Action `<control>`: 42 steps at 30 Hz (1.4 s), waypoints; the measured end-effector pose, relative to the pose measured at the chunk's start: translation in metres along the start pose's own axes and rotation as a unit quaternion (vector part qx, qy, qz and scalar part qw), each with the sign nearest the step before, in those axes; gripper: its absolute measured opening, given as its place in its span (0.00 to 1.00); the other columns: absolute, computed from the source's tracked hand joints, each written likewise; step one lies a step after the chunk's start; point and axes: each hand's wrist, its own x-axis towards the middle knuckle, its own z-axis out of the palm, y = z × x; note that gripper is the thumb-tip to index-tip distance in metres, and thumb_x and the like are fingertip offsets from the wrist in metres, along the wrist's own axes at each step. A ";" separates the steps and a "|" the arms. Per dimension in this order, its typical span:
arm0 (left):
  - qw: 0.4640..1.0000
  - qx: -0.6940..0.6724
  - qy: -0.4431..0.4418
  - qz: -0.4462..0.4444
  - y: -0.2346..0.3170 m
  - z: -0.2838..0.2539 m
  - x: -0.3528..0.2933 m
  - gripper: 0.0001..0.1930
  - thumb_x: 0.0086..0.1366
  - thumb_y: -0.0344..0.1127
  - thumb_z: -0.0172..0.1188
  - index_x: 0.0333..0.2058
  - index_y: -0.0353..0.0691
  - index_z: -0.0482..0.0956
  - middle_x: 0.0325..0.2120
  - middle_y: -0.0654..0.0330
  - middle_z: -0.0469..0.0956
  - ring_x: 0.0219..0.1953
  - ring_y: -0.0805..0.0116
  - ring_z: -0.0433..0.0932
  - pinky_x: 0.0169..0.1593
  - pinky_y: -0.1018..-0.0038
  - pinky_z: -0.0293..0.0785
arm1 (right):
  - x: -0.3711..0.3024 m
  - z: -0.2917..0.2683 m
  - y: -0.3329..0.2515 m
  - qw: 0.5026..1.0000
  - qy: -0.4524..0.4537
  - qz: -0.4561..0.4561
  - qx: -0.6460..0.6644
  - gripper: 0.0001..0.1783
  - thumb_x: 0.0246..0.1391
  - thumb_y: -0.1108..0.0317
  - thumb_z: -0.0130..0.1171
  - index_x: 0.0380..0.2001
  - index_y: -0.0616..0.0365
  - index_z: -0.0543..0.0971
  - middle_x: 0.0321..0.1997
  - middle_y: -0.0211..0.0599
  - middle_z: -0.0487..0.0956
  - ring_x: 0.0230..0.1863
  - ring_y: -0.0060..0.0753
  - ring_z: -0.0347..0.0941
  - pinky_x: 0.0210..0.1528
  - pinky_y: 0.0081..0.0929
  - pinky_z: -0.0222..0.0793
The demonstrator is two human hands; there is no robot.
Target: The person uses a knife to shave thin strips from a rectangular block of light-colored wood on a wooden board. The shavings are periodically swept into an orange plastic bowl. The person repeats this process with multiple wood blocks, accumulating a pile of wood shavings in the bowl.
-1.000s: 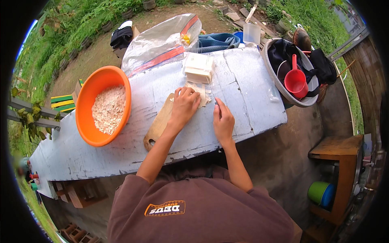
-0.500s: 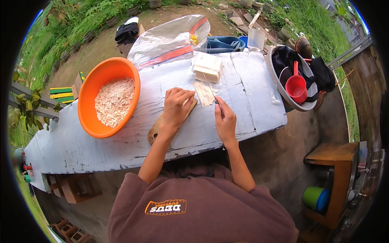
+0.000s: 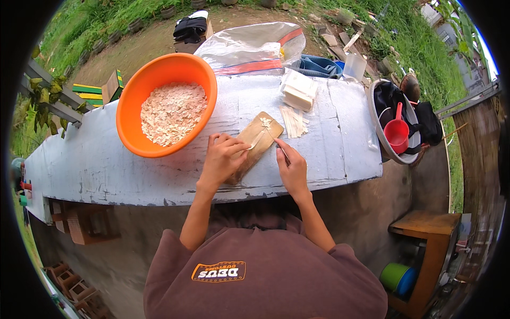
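Note:
On the wooden chopping board [image 3: 258,156], my left hand [image 3: 221,160] pinches a thin pale strip [image 3: 257,140] near its lower end. My right hand [image 3: 292,169] grips a small knife [image 3: 281,146], its tip over the board by the strip. Small pale cut pieces [image 3: 265,123] lie at the board's far end. Just right of the board, several flat pale strips [image 3: 291,121] are fanned out on the table. Behind them sits a clear plastic packet of stacked pale sheets [image 3: 298,90]. My left fingers cover part of the board.
An orange basin [image 3: 126,114] heaped with pale flakes [image 3: 172,112] stands at the left of the grey-white table [image 3: 143,183]. A large plastic sack [image 3: 249,45] lies at the back. At the right edge, a grey tub [image 3: 378,130] holds a red dipper [image 3: 396,133] and dark cloth.
My right hand with the knife has come from the fanned strips to over the board. My left hand has lowered toward me, uncovering the cut pieces. The whole view has shifted.

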 end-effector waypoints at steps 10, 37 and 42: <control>0.998 0.038 -0.033 -0.032 0.002 0.025 0.006 0.12 0.64 0.33 0.67 0.46 0.51 0.89 0.54 0.62 0.79 0.56 0.61 0.71 0.62 0.62 0.62 | -0.005 -0.012 0.003 0.996 -0.042 -0.008 -0.084 0.16 0.67 0.63 0.59 0.55 0.44 0.85 0.25 0.40 0.75 0.27 0.45 0.75 0.33 0.42 0.71; 0.993 0.044 -0.083 -0.076 -0.005 0.032 -0.010 0.19 0.67 0.33 0.62 0.56 0.54 0.85 0.68 0.52 0.67 0.64 0.52 0.63 0.70 0.57 0.57 | 0.002 0.002 0.013 0.995 -0.030 -0.034 -0.088 0.16 0.62 0.64 0.63 0.53 0.43 0.87 0.22 0.38 0.75 0.25 0.43 0.75 0.30 0.41 0.71; 0.994 0.041 -0.065 -0.077 -0.002 0.030 -0.010 0.16 0.66 0.33 0.63 0.52 0.52 0.87 0.67 0.54 0.69 0.64 0.53 0.63 0.70 0.57 0.58 | 0.005 0.005 0.009 0.995 -0.026 -0.036 -0.085 0.16 0.62 0.65 0.63 0.52 0.43 0.87 0.22 0.39 0.75 0.25 0.43 0.75 0.30 0.40 0.70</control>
